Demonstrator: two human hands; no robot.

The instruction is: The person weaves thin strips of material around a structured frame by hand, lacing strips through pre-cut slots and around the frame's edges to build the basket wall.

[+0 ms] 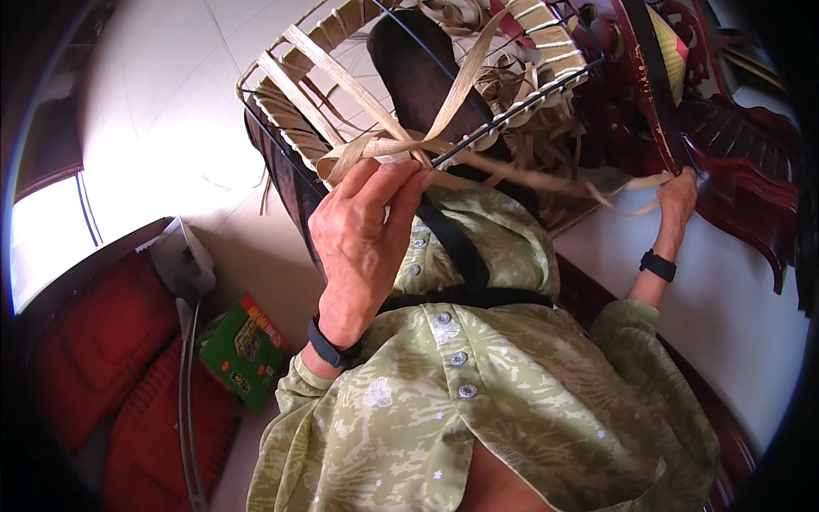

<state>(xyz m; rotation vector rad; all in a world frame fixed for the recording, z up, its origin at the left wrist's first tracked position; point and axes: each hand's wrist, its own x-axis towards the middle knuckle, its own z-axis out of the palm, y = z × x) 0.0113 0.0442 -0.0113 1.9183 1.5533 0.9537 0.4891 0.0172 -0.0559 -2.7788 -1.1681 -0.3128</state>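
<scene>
Over my lap leans a basket-like frame [512, 118] of black wire, its edges wrapped in pale cord over tan strips. Flat tan strips [345, 78] cross its opening, and one loops at the near corner. There my left hand [363, 230] is closed, thumb and fingers pinching the tan strip against the wire. Out to the right, my right hand [676, 200] is closed on the thin end of a tan strip [546, 181], which runs from the corner and is blurred midway. The fingertips of my right hand are partly hidden.
Loose tan strips [554, 145] lie heaped beyond the frame. A carved dark-red wooden chair [742, 171] stands close by my right hand. At left are a green box [246, 352], red ridged objects [81, 341] and a grey long-handled tool [183, 256].
</scene>
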